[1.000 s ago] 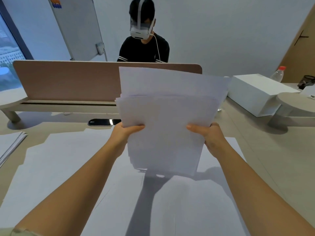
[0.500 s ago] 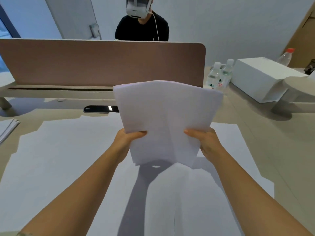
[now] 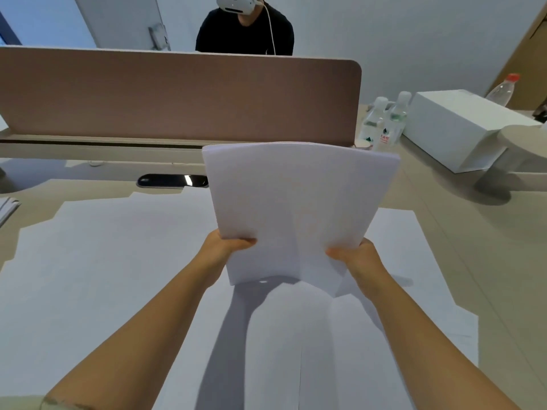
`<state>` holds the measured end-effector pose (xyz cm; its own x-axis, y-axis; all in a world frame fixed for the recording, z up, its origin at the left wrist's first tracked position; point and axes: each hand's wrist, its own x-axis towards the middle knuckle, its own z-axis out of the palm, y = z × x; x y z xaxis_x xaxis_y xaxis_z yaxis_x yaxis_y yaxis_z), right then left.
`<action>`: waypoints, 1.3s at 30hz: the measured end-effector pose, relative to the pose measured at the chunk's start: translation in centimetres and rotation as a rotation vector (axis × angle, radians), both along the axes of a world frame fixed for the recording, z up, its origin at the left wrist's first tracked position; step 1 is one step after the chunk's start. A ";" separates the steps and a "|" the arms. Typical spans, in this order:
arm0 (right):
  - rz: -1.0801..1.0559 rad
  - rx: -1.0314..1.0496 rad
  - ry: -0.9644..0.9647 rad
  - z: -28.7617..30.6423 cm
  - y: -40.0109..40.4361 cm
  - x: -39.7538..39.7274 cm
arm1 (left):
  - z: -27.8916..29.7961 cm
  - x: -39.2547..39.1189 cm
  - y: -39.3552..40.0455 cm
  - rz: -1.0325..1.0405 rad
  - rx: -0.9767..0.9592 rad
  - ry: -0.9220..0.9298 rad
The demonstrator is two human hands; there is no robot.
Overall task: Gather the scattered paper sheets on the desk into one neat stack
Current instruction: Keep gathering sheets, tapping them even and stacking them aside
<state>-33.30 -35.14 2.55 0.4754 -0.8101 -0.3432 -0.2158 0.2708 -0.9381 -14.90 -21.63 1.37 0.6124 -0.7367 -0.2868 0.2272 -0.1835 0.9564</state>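
I hold a stack of white paper sheets (image 3: 296,208) upright above the desk, its lower edge bent and lifted off the surface. My left hand (image 3: 223,247) grips its lower left side, thumb on the front. My right hand (image 3: 356,258) grips the lower right side the same way. The sheets' top edges look nearly even. Under my arms, more white sheets (image 3: 103,276) lie flat and overlapping, covering most of the beige desk (image 3: 488,261).
A brown divider panel (image 3: 177,93) stands behind the desk, with a person in a headset beyond it. A black phone (image 3: 171,181) lies near the panel. Two water bottles (image 3: 384,122) and a white box (image 3: 461,125) stand at the right. More papers (image 3: 7,207) lie at the left edge.
The stack has come down and its uneven top edges have evened out. My head has tilted down, so the divider and the person sit higher in view.
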 end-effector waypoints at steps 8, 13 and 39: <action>0.065 -0.155 0.042 2.9 1.4 3.9 | 1.9 2.1 2.2 0.135 0.020 0.014; 0.213 -0.212 0.049 4.9 5.5 11.0 | 4.3 8.1 7.8 0.325 0.078 -0.084; 0.625 0.046 0.352 -5.4 39.6 54.7 | -4.2 47.6 46.4 0.647 0.688 -0.288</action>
